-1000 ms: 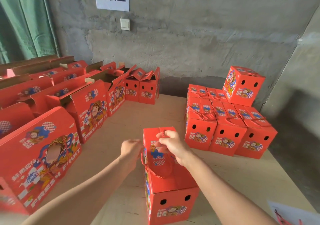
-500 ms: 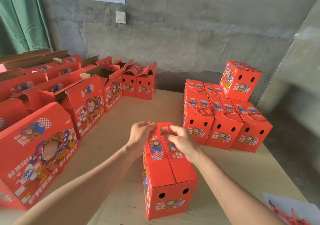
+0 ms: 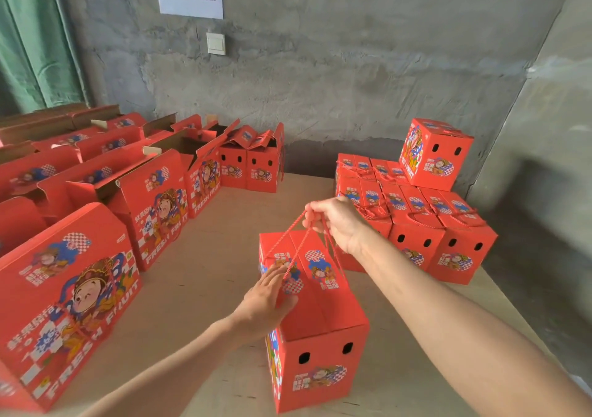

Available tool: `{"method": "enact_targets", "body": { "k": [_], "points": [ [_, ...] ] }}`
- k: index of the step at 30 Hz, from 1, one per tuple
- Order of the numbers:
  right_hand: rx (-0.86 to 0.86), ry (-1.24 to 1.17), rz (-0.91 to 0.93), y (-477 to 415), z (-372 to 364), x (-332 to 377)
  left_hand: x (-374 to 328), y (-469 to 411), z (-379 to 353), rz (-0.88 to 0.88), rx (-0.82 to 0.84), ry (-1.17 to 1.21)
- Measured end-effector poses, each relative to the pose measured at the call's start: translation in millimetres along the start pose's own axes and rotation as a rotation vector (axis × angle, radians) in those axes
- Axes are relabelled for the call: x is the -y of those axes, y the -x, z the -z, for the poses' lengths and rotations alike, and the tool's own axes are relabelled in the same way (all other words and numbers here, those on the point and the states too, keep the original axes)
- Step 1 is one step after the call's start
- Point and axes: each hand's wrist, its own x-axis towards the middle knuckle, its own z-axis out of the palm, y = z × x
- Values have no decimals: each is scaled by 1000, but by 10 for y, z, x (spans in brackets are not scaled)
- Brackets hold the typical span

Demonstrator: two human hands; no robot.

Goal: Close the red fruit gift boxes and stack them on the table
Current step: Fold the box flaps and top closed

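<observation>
Gift box (image 3: 323,320) stands on the table (image 3: 208,272), flaps shut, contents hidden. Left hand (image 3: 266,301) presses flat on its top, fingers straight; right hand (image 3: 339,224) pinches its rope handles (image 3: 286,234) taut above. Open boxes (image 3: 153,205) stand left; stacked boxes (image 3: 416,240) right.

The right hand (image 3: 336,224) holds the red rope handles (image 3: 298,251) up over a closed red box (image 3: 323,330) on the worktop (image 3: 208,256). The left hand (image 3: 266,301) lies flat on the box top. Closed boxes (image 3: 416,240) sit at two o'clock, open boxes (image 3: 150,205) at nine o'clock.
</observation>
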Motion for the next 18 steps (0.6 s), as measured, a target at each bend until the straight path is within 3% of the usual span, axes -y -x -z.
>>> {"method": "enact_targets", "body": {
  "k": [3, 6, 8, 14, 18],
  "points": [
    [-26, 5, 127, -60, -28, 261, -57, -145, 170, -145, -213, 28],
    [-112, -44, 226, -162, 5, 490, -167, -277, 380, -254, -301, 96],
    [-139, 18, 226, -213, -4, 503, -147, -355, 405, -242, -255, 98],
    [-150, 160, 91, -326, -12, -44, 135, -491, -5, 34, 4, -124],
    [-79, 139, 40, -327, 37, -304, 262, -528, -166, 47, 26, -111]
  ]
}}
